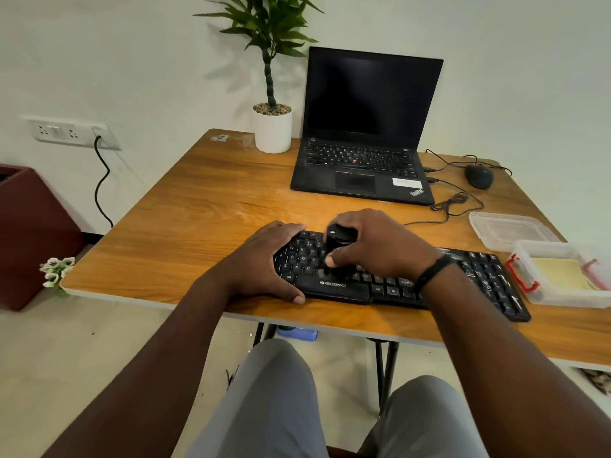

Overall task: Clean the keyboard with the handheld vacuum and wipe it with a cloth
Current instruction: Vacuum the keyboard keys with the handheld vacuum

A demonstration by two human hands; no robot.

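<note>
Vacuuming a black Zebronics keyboard at the near table edge, lower centre of frame.

Grey-trousered knees at bottom; both forearms reach up frame. Left hand lies on keyboard's left end, fingers fairly straight along the far edge, thumb curled under the near edge. Right hand, black wristband, fingers and thumb wrapped round a small black handheld vacuum standing upright, nozzle on the keys near centre-left. Right of keyboard: clear clip-lock box with a yellowish cloth inside, its lid just behind. Wooden table. Farther up: open ThinkPad laptop, screen dark; wired mouse upper right; potted plant left of the laptop. Wall socket with black cable, upper left.
</note>
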